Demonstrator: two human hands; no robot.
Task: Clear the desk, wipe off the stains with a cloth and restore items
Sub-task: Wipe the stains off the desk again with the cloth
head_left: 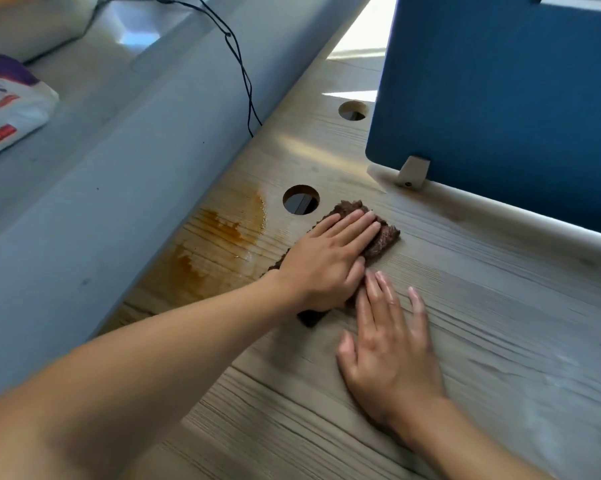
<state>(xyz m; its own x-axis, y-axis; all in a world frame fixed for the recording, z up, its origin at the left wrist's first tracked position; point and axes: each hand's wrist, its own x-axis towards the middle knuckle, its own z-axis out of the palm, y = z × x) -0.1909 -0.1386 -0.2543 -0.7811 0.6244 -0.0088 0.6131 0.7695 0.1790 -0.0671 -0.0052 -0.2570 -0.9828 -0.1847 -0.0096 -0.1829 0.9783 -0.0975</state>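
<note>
Left hand (326, 261) flat, fingers straight, pressing brown cloth (383, 239) just right of orange stain (219, 244) on desk (499, 306); right hand (389, 351) flat, holding nothing, fingertips at the cloth's near edge; cloth looks soft and limp, best pinched at an edge

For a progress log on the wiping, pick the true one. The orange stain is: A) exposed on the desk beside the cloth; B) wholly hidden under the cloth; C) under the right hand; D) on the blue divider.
A: the orange stain lies uncovered on the desk beside the cloth under the left hand.
</note>
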